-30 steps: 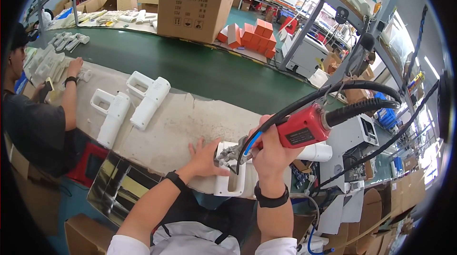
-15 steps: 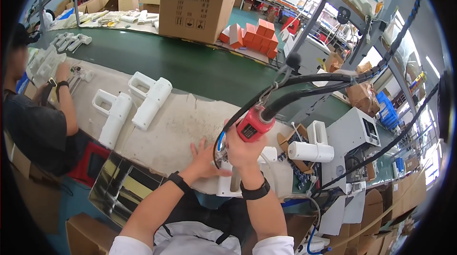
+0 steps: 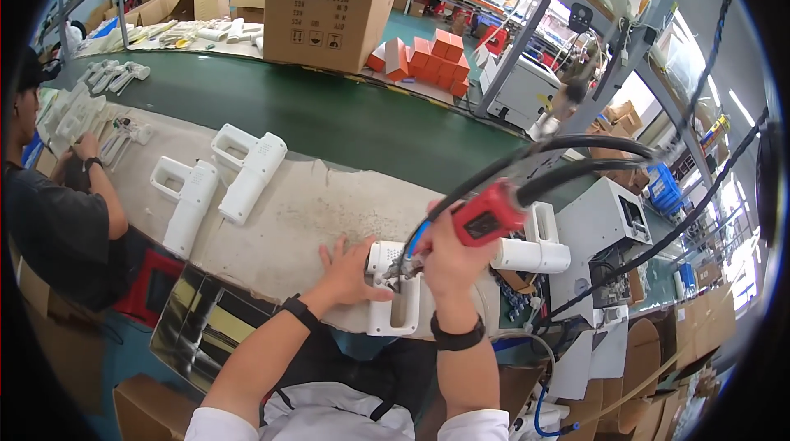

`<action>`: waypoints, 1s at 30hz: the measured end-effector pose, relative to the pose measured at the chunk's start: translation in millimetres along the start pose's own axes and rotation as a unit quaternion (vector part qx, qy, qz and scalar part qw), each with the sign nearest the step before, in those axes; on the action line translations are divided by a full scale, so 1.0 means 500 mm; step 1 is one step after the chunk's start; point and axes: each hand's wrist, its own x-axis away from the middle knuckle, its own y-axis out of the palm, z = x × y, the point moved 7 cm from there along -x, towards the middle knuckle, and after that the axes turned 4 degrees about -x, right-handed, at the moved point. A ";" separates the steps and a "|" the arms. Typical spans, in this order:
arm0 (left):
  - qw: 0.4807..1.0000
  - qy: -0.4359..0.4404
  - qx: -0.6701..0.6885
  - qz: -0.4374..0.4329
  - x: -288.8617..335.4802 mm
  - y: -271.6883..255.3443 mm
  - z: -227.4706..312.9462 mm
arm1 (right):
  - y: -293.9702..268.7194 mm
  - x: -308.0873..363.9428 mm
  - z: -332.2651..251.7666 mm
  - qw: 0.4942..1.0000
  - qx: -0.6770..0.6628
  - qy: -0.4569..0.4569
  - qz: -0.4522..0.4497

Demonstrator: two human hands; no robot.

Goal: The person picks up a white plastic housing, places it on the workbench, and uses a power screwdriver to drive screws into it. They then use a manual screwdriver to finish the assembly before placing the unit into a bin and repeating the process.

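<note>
My right hand (image 3: 451, 256) is wrapped around a red power screwdriver (image 3: 487, 215), tilted, with thick black cables at its top end. Its tip lies around the open inner parts of a white gun-shaped housing (image 3: 393, 329), though the exact contact cannot be made out. This housing rests at the near table edge, its loop handle toward me. Beside it, my left hand (image 3: 346, 276) has its fingers spread on the tabletop and its thumb against the housing.
Two white housings (image 3: 251, 178) (image 3: 191, 202) lie on the beige tabletop (image 3: 309, 202) to the left. Another white housing (image 3: 535, 256) lies right, over a box of small dark parts. A green conveyor (image 3: 329, 124) runs behind. At far left a co-worker (image 3: 66, 211) handles parts.
My right hand and the screwdriver have shifted right and tilted over, uncovering more of the housing. My left hand stays beside it. The whole view has shifted slightly.
</note>
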 end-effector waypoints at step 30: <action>0.980 -0.022 -0.039 0.191 -0.033 -0.041 0.017 | -0.093 0.013 0.036 0.997 0.056 -0.020 0.051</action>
